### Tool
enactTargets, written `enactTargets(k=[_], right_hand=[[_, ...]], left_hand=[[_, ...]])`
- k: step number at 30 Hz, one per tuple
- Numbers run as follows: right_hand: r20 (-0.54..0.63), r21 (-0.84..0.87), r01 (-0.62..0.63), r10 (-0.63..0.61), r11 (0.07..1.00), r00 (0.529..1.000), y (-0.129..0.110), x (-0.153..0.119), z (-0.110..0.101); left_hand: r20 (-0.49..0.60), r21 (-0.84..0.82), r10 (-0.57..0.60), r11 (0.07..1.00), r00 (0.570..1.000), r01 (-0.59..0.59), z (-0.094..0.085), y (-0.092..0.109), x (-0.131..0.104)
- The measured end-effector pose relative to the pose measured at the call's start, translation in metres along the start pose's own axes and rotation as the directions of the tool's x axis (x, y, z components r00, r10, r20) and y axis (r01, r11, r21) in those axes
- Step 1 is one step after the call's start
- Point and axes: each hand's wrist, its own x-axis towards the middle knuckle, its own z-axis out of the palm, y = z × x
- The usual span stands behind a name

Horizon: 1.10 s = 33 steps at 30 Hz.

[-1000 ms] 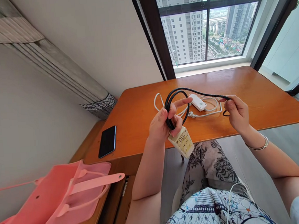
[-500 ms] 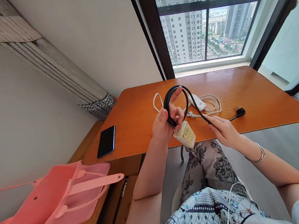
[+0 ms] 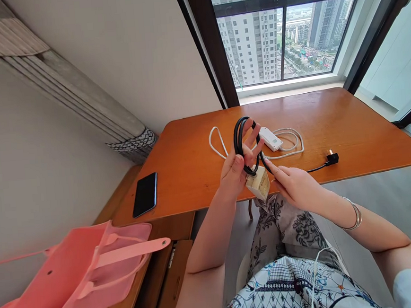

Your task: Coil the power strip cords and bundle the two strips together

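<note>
Your left hand [image 3: 235, 167] grips the looped black cord [image 3: 238, 143]; your right hand [image 3: 295, 184] holds its loose length; lay turns evenly, untwisted.

A person's two bare arms, both bent at the elbow, bring the hands close together in front of the body. The left forearm [image 3: 214, 229] rises steeply; the left hand [image 3: 234, 171] is upright, with its thumb [image 3: 239, 162] nearest the viewer and its fingers [image 3: 252, 137] spread and slightly bent. The right forearm [image 3: 378, 233] slants in lower — back of the right hand [image 3: 296, 185] uppermost, wrist [image 3: 332, 205] nearly straight, fingertips pointing toward the left hand.
</note>
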Motion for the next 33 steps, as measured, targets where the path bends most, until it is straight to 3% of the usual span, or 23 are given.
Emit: enactTargets(k=[6, 11, 15, 19, 22, 25, 30, 33], right_hand=[[0.057, 0.056, -0.006, 0.002, 0.998, 0.998, 0.0, -0.001, -0.002], [0.083, 0.137, -0.116, 0.106, 0.984, 0.991, 0.018, -0.016, -0.008], [0.053, 0.004, -0.095, 0.095, 0.995, 0.994, 0.023, -0.029, -0.014], [-0.067, -0.196, 0.058, -0.072, 0.979, 0.995, 0.003, -0.031, -0.02], [-0.167, -0.289, 0.18, -0.234, 0.94, 0.958, -0.018, -0.025, -0.031], [-0.238, -0.267, 0.259, -0.324, 0.928, 0.916, -0.031, -0.012, -0.05], [-0.223, -0.042, 0.255, -0.258, 0.966, 0.94, -0.027, 0.017, -0.083], [-0.186, 0.039, 0.226, -0.215, 0.973, 0.959, -0.015, 0.036, -0.096]], left_hand=[[-0.01, -0.031, 0.047, 0.998, 0.999, -0.047, -0.001, -0.001, -0.002], [-0.023, 0.032, 0.114, 0.993, 0.993, -0.114, -0.008, 0.004, 0.001], [-0.089, 0.057, 0.135, 0.99, 0.987, -0.13, -0.019, 0.004, 0.007], [-0.081, 0.066, 0.076, 0.995, 0.994, -0.071, -0.021, 0.0, 0.008], [-0.02, 0.081, 0.036, 0.996, 0.999, -0.034, -0.012, -0.001, 0.005], [0.102, 0.096, -0.009, 0.995, 0.995, -0.001, 0.0, 0.004, 0.001], [0.329, 0.195, -0.186, 0.973, 0.926, 0.127, 0.008, 0.016, -0.004], [0.376, 0.224, -0.316, 0.943, 0.871, 0.246, 0.004, 0.012, -0.005]])
